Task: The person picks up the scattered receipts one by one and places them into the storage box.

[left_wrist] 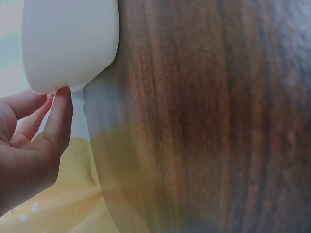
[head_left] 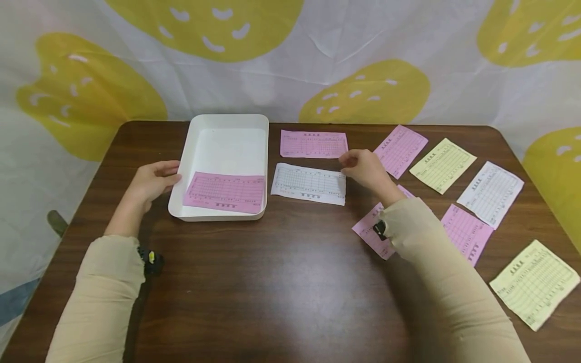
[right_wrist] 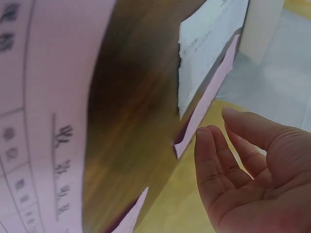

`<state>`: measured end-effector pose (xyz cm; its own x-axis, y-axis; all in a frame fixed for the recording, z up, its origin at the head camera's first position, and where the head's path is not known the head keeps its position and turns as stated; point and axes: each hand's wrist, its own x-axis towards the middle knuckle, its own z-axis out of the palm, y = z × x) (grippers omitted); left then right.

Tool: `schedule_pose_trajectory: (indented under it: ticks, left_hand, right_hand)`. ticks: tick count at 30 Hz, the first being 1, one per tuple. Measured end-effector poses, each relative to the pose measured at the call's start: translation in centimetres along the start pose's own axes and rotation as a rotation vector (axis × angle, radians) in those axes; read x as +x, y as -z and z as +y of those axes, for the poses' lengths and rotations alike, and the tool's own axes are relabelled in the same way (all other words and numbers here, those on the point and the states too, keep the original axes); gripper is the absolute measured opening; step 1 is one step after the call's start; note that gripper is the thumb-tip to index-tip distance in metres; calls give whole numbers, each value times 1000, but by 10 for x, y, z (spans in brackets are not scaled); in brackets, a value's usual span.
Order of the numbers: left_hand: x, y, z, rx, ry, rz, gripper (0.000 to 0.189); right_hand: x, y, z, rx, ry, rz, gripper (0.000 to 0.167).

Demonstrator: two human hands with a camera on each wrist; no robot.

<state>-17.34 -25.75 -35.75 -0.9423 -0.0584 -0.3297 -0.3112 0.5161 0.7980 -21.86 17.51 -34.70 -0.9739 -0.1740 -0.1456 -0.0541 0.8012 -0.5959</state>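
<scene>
A white tray (head_left: 229, 218) stands at the back left of the table, with a pink slip (head_left: 227, 191) lying in its near part. My left hand (head_left: 153, 184) touches the tray's left outer side with its fingertips and thumb. To the right of the tray, a pink slip (head_left: 313, 144) lies above a white slip (head_left: 310, 184). At their right ends is my right hand (head_left: 365, 169), fingers loosely bent. The right wrist view shows a gap between thumb and fingers (right_wrist: 206, 160), with nothing held there.
Under and around my right forearm lie several slips: a pink one (head_left: 400, 150), a yellow one (head_left: 443, 165), a white one (head_left: 491, 194) and another pink one (head_left: 467, 234). One yellow slip (head_left: 536, 285) lies near the table's right edge. A patterned cloth (head_left: 272, 91) hangs behind the table.
</scene>
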Motion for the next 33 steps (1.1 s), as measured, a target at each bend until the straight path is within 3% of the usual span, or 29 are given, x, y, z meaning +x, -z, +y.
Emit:
schedule_pose_trajectory:
  ticks: [12, 33]
  left_hand:
    - [1, -1, -1, -21, 7, -4, 51]
    - [1, 0, 1, -26, 13, -10, 51]
  right_hand:
    - [3, -6, 9, -32, -42, -43, 31]
    - [5, -11, 11, -74, -34, -114, 29]
